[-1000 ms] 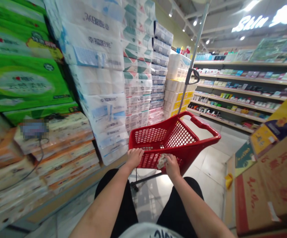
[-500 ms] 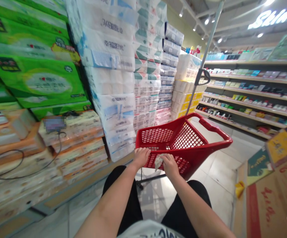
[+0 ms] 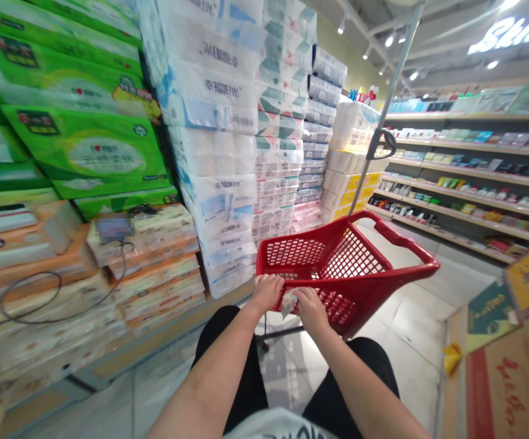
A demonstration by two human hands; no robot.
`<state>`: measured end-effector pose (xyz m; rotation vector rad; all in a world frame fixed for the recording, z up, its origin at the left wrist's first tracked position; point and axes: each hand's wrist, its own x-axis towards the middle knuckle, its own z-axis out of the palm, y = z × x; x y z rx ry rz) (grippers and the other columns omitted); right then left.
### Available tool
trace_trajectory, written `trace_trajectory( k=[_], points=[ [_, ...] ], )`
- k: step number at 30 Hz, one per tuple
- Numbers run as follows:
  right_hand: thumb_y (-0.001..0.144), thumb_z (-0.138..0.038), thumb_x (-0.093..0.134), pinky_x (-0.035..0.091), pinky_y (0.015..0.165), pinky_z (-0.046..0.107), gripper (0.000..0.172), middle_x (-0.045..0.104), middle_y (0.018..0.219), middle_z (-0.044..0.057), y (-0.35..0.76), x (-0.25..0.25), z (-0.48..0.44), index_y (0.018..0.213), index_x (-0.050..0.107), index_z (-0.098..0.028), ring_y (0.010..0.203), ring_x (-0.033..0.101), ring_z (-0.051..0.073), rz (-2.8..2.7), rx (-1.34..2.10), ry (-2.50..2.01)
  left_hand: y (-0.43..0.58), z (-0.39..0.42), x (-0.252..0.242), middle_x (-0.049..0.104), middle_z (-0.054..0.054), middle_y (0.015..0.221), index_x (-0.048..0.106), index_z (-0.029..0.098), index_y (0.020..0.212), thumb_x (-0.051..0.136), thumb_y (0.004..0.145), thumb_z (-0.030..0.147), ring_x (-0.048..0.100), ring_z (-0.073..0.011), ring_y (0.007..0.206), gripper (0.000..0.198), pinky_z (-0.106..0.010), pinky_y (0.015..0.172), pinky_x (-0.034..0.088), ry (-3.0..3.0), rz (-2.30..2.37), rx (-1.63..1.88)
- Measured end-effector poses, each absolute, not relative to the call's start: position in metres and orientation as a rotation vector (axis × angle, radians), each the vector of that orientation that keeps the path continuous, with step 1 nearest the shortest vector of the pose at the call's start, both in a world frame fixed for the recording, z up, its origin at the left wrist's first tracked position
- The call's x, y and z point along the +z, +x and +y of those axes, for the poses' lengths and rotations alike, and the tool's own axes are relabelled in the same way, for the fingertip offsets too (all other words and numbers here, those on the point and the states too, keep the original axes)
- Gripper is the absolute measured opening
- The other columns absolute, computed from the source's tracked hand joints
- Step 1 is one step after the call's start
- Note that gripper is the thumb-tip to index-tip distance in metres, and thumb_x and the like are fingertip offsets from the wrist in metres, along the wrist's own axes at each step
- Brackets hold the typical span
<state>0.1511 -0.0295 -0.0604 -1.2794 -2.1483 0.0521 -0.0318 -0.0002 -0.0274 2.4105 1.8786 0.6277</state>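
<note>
A red plastic shopping basket (image 3: 383,277) on wheels is tilted in front of me, its grey pull handle (image 3: 385,116) rising up to the right. My left hand (image 3: 266,291) is closed over the basket's near rim. My right hand (image 3: 310,306) is closed on a crumpled whitish cloth (image 3: 288,302), which it presses against the basket's near wall just beside the left hand. My knees in black trousers show below my arms.
Stacks of tissue and toilet paper packs (image 3: 213,140) fill the shelving on the left, with green packs (image 3: 85,152) further left. Shelves of small goods (image 3: 465,183) run along the right. Cardboard boxes (image 3: 511,366) stand at the near right. The floor is pale tile.
The view has swung left, so the basket and my hands sit further right in the picture. My right hand with the cloth has shifted slightly closer to my left hand on the rim.
</note>
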Motion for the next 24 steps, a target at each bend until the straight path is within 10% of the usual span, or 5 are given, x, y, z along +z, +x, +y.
trace_trajectory(
  k=[24],
  points=[
    [0.089,-0.016,0.05,0.045,0.086,0.028,0.027,0.06,0.114,0.006,0.122,-0.053,-0.035,0.111,0.063,-0.026,0.108,0.048,0.02,-2.336,-0.028,-1.35,-0.036,-0.004,-0.014,0.063,-0.005,0.106,0.06,0.022,0.108,0.029,0.098,0.024,0.053,-0.0199,0.096,0.033,-0.037,0.088,0.034,2.487,1.768,0.394]
  ],
)
